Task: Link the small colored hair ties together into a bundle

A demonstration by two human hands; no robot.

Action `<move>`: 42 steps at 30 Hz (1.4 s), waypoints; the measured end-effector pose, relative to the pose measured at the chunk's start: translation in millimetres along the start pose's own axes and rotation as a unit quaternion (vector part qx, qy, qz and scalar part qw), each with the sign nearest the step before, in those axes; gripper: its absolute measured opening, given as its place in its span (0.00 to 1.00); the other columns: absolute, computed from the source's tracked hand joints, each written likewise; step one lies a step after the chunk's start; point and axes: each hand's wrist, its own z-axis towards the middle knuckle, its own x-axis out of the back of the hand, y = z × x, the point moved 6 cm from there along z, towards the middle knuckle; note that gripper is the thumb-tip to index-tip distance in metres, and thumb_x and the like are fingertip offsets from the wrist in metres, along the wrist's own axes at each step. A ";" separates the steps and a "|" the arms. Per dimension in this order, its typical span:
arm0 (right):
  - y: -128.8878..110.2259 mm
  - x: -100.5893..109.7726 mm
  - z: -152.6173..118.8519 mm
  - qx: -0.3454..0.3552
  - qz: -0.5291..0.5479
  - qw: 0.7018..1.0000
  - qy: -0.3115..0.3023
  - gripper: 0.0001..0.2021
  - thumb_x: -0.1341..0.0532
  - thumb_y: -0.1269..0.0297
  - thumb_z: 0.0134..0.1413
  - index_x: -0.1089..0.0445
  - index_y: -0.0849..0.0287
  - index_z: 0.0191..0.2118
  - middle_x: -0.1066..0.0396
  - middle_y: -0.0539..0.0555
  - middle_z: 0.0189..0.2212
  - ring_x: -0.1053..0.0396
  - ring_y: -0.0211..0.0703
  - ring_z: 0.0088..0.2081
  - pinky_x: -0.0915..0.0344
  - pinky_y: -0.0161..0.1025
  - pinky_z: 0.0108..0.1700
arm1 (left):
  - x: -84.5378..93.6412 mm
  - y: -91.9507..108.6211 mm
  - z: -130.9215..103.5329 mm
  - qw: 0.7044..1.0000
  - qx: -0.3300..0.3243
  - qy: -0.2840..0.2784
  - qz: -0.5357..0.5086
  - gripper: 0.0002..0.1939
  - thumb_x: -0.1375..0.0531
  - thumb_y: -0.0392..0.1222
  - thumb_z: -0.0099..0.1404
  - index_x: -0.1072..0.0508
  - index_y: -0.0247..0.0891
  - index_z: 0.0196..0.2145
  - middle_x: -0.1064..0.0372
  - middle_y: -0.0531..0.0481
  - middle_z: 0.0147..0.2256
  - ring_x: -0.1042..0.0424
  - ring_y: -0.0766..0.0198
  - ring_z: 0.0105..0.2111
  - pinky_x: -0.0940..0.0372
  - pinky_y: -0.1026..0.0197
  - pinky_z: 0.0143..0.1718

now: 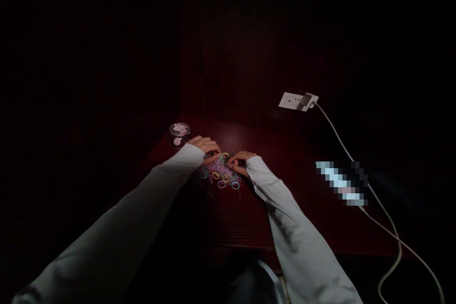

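Note:
A heap of small coloured bands and rings (218, 171), pink, yellow, blue and green, lies on the dark red table. At its upper left is my left hand (207, 148), fingers bent and thumb reaching to the heap's top. My right hand (241, 161) curls in from the right side, fingertips bent towards the same spot. Near the fingertips sits a yellow ring (225, 156) with something green beside it. Whether either hand pinches a band is too small and dim to tell.
A round clear container (179, 129) with pink items stands at the back left. On the right, a pixelated bright device (340, 184) lies with a white cable (383, 228). A charger (308, 100) is in the wall socket (290, 100).

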 end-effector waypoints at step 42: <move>8.2 0.4 12.9 -0.027 0.076 0.980 0.181 0.14 0.36 0.51 0.61 0.22 0.55 0.32 0.30 0.51 0.27 0.33 0.43 0.33 0.36 0.41 0.43 | -12.4 11.3 -2.4 0.999 -0.016 0.037 -0.027 0.18 0.48 0.49 0.78 0.22 0.41 0.39 0.23 0.51 0.38 0.35 0.59 0.42 0.46 0.57 0.45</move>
